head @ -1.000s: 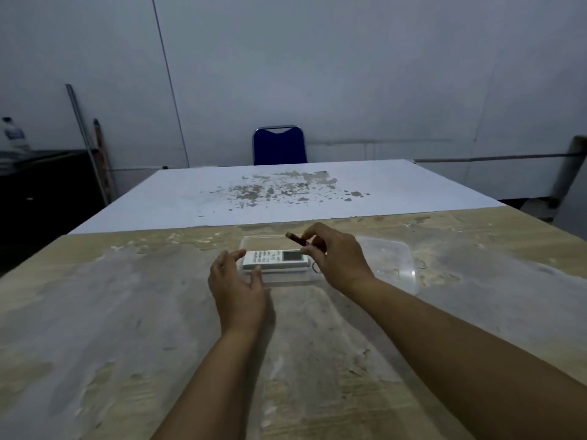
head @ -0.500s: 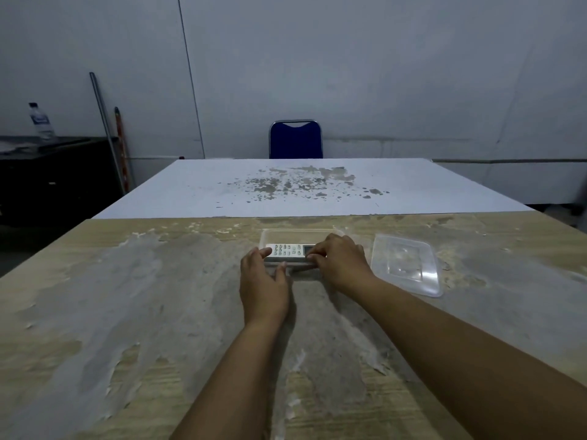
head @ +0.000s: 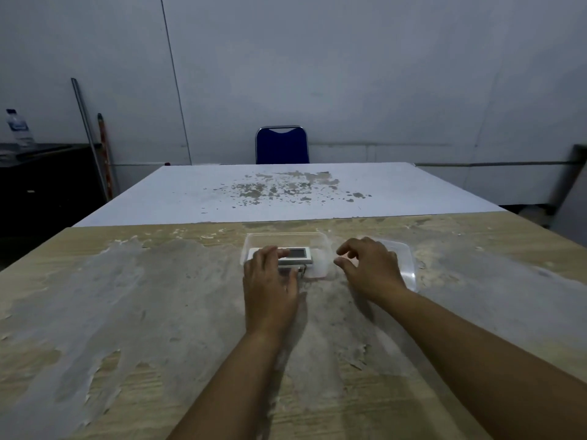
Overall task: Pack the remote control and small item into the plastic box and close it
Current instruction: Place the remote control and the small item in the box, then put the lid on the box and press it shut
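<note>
A clear plastic box (head: 319, 241) stands on the worn wooden table (head: 127, 312) just ahead of me. A white remote control (head: 298, 254) lies inside it, display end to the right. My left hand (head: 270, 284) rests flat over the remote's left end and the box's near rim. A small dark item (head: 301, 271) shows at the box's near edge beside my left thumb; I cannot tell exactly what it is. The clear lid (head: 406, 265) lies on the table to the right of the box. My right hand (head: 368, 268) hovers over the lid, fingers spread and curled, holding nothing.
A white table (head: 286, 192) with flaked paint adjoins the far edge, and a blue chair (head: 282, 144) stands behind it. A dark cabinet (head: 47, 179) with a water bottle (head: 17, 127) is at the left, with poles (head: 92, 138) leaning on the wall.
My right hand has let go of the small dark item at the box and moved right, over the lid. My left hand stays on the remote and box.
</note>
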